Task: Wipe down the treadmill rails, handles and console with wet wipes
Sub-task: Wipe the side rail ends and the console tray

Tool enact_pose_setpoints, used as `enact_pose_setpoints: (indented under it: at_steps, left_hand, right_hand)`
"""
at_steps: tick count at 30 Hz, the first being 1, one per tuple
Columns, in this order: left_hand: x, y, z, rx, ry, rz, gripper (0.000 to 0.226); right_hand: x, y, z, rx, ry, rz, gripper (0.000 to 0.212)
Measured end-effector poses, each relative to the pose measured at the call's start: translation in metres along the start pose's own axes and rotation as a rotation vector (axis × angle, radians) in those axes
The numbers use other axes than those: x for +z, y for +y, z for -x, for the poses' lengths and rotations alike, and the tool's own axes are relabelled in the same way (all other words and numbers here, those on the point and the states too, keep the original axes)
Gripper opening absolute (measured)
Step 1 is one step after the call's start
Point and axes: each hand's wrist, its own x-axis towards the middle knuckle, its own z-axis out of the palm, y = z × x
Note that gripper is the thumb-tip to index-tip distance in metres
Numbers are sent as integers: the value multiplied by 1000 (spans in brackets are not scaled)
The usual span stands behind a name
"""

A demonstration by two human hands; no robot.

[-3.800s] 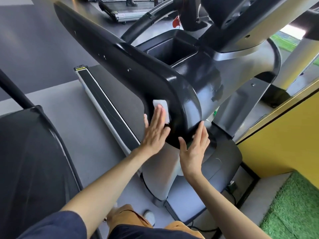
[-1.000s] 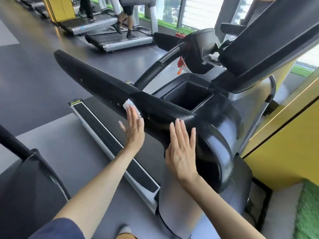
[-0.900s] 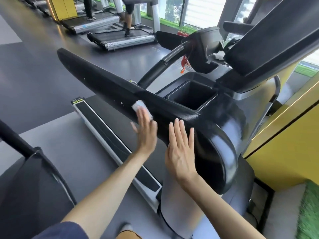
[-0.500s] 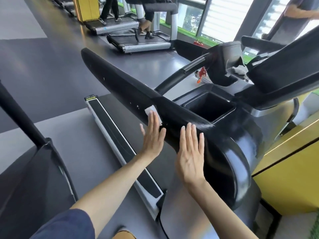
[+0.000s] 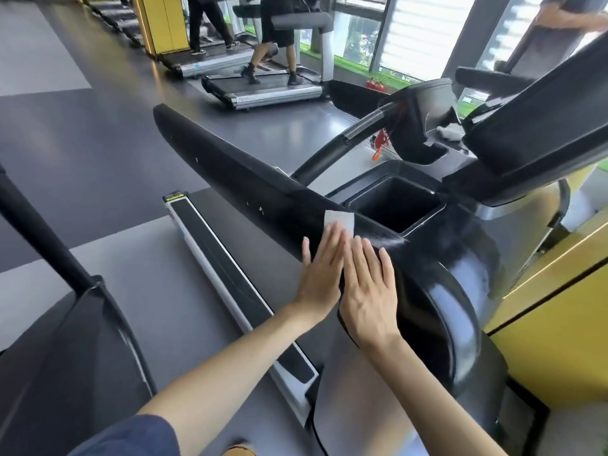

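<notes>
Left hand [image 5: 320, 274] flat, pressing wipe [image 5: 339, 221] on black rail [image 5: 237, 176]; right hand [image 5: 370, 287] flat beside; grey gym floor [image 5: 82, 133].

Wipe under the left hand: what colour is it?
White, a plain wipe pressed flat on the black rail by the left hand; head view.

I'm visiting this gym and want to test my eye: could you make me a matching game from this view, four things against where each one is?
Things:
1. wet wipe
2. right hand
3. square cup holder
4. red safety clip

Places:
A. hanging below the far handle
B. sunk into the console top, beside the rail
C. flat on the black side rail, empty
D. pressed under the left hand

Pairs: 1-D, 2-C, 3-B, 4-A
</notes>
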Motion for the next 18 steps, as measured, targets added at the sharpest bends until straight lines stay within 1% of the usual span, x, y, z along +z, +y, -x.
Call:
enact_pose_setpoints:
  at_steps: [1,2,3,4,5,6,7,9,10,11,12,14,15,16,17,18]
  left_hand:
    - [10,5,15,53,6,-27,63]
    - [19,5,31,81,1,-28,68]
    - [22,2,43,90,-7,-19,78]
    - [24,-5,48,89,-10,-4,92]
    - [21,-13,47,51,-19,33,107]
    - [15,-20,39,-38,-46,81,116]
    - [6,-25,26,-153,-69,128,119]
    - [-11,-32,-1,-375,-48,185,112]
    - [-16,-32,-12,-416,-30,185,108]
    - [-18,-32,-18,-406,-13,176,107]
    - [-16,-29,-17,-346,2,161,107]
    - [-5,-20,5,-113,1,106,111]
    - [4,-15,22,28,-12,57,110]
    - [10,-14,38,125,-39,18,107]
    - [14,-15,51,164,-63,2,108]
    - [15,-18,57,153,-88,14,112]
  right_hand:
    - [1,2,-1,-10,14,5,50]
    - [1,3,0,-23,22,8,48]
    - [1,5,1,-37,27,4,47]
    - [1,7,1,-50,28,-2,47]
    - [0,8,2,-62,24,-4,48]
    - [0,10,2,-75,20,2,50]
    - [0,11,3,-83,22,8,51]
    - [1,11,3,-77,39,8,52]
    - [1,9,2,-70,52,3,53]
    - [2,8,2,-64,62,-3,53]
    - [4,8,1,-60,72,-12,52]
    - [6,9,0,-62,92,-25,50]
    - [7,9,-1,-65,104,-27,49]
    - [8,10,-1,-70,115,-28,46]
    - [8,10,-1,-76,124,-34,44]
    - [8,10,-1,-80,133,-46,41]
